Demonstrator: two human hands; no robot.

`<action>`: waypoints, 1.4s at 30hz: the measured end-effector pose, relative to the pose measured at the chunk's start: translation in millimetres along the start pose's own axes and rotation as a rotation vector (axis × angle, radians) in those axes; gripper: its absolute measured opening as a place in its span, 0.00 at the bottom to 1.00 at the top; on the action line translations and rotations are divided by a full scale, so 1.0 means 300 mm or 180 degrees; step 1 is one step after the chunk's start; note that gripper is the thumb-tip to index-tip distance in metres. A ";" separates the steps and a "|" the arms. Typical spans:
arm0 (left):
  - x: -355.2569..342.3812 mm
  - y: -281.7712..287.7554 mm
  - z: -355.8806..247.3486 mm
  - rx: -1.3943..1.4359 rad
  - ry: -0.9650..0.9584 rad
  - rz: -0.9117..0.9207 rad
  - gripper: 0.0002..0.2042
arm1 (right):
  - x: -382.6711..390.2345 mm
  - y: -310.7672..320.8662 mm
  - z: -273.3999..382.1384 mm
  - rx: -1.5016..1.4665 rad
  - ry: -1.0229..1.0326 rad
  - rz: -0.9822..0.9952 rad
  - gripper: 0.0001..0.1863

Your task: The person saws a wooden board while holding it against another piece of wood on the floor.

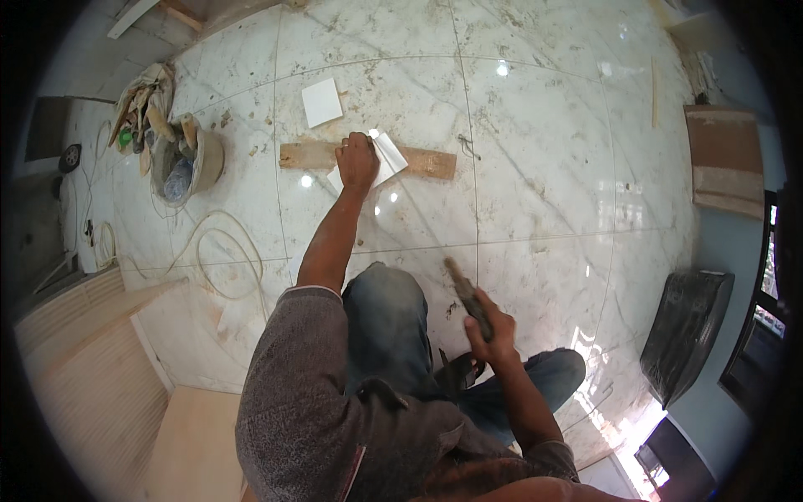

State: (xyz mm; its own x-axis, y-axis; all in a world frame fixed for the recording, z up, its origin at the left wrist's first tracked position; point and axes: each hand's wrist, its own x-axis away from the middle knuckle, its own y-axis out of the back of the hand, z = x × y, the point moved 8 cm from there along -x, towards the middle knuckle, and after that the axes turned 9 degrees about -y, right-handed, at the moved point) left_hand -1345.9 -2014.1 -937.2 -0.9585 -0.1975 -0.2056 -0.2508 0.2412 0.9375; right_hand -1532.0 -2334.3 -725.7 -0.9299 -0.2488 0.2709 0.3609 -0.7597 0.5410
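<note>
My left hand (358,163) is closed over a short white piece of moulding (391,156) with ridged edges. It presses the piece down on a worn wooden plank (432,163) lying flat on the floor, and the hand hides part of it. Over my bent knee, my right hand (493,330) grips a hand tool (471,303) with a dark handle part and a brownish, narrow end. Its kind does not show clearly. Beyond the plank lies a loose square white piece (322,103).
Dusty marbled floor tiles (544,184) spread around me. At left stands a bucket (209,159) of tools, near a coiled pale hose (226,251). A brown cardboard piece (726,157) and a black wrapped object (686,335) are at the right; ribbed panels (100,343) lie lower left.
</note>
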 end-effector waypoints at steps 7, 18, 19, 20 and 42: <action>-0.019 -0.003 -0.022 -0.0167 -0.0067 -0.0060 0.07 | -0.074 0.011 0.006 -0.0156 -0.0108 -0.0114 0.25; 0.001 0.009 -0.015 0.0132 -0.0032 -0.0093 0.06 | -0.070 -0.049 0.012 -0.0020 0.0036 0.0081 0.26; 0.001 0.009 -0.015 0.0121 -0.0033 -0.0115 0.06 | -0.079 -0.051 0.024 -0.0046 0.0188 -0.0003 0.25; -0.003 0.013 -0.012 0.0015 -0.0082 -0.0161 0.05 | -0.096 -0.057 0.033 -0.0074 0.0339 -0.0087 0.25; -0.002 0.010 -0.030 -0.0041 -0.0237 -0.0285 0.05 | -0.095 -0.106 0.030 -0.0154 0.0031 -0.0146 0.25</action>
State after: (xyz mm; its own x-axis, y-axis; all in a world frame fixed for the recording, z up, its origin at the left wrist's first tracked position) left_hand -1344.8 -2021.9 -931.7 -0.9399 -0.1466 -0.3084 -0.3345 0.2135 0.9179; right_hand -1516.5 -2297.6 -743.4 -0.9461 -0.2187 0.2388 0.3142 -0.7986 0.5134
